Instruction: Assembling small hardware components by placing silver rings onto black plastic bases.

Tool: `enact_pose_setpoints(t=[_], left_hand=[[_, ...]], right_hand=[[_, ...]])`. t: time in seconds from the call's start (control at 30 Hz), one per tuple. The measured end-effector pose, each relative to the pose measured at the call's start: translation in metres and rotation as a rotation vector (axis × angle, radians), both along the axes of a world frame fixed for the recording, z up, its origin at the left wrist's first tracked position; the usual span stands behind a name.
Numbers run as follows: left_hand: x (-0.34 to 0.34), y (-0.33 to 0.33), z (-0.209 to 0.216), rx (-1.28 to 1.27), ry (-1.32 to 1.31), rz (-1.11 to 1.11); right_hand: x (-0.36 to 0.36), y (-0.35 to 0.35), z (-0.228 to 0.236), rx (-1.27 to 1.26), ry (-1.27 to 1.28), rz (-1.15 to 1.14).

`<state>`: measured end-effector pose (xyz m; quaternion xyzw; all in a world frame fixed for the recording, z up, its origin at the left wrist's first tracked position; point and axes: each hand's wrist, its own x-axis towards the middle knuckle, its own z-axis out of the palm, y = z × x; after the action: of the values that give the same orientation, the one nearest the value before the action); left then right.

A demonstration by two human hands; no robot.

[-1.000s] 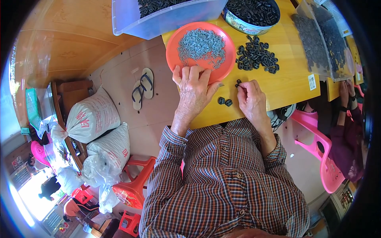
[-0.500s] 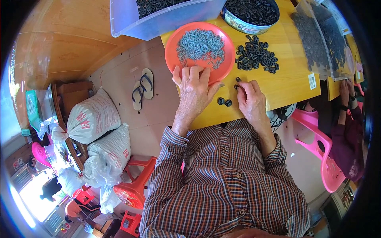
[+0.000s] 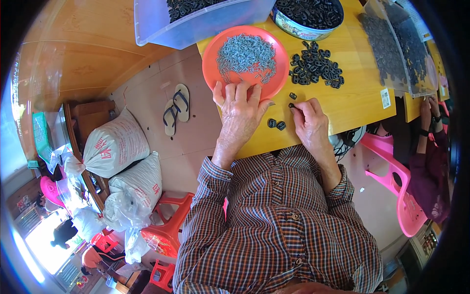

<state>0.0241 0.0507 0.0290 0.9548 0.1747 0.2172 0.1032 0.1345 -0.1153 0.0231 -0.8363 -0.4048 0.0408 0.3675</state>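
My left hand [image 3: 240, 110] reaches over the near rim of a round orange-red plate [image 3: 210, 73]. Its fingers are bent but spread, and the thumb stands apart over the table. Small silvery screws [image 3: 247, 53] are heaped in the plate, with a few loose ones near my fingertips. My right hand [image 3: 311, 122] is closed in a pinch on a small black plastic part [image 3: 292, 105] just above the table. One similar black piece [image 3: 293, 96] lies beyond it, and two joined black pieces [image 3: 276, 124] lie between my hands.
A pile of black parts [image 3: 316, 66] lies on the yellow table [image 3: 352, 110]. Behind stand a round tin [image 3: 306, 32] and a clear plastic bin [image 3: 205, 29], both holding black parts. Another clear bin [image 3: 391, 54] is at the right, near a person's hands [image 3: 431, 115] and a pink chair [image 3: 399, 181].
My right fingertips have drawn slightly away from the single loose black piece, which now shows more fully. My left hand stays at the plate.
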Motion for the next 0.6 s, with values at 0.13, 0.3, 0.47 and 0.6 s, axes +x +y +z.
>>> enact_pose_setpoints(t=[0.13,0.3,0.47,0.6], left_hand=[[0.0008,-0.0001,0.0021,-0.067,-0.05,-0.032],[-0.0001,0.0008,0.0018,-0.129,-0.107,-0.044],[0.0028,-0.0007,0.0022,-0.222,-0.115,-0.035],[0.0045,-0.0016,-0.0021,-0.254,-0.147,-0.056]], right_hand=[[0.0018,-0.0009,-0.0035,0.033,0.053,-0.012],[0.001,-0.0023,-0.0012,0.015,0.129,-0.029],[0.0009,-0.0026,-0.0014,0.015,0.111,-0.026],[0.0004,-0.0036,-0.001,0.012,0.118,-0.032]])
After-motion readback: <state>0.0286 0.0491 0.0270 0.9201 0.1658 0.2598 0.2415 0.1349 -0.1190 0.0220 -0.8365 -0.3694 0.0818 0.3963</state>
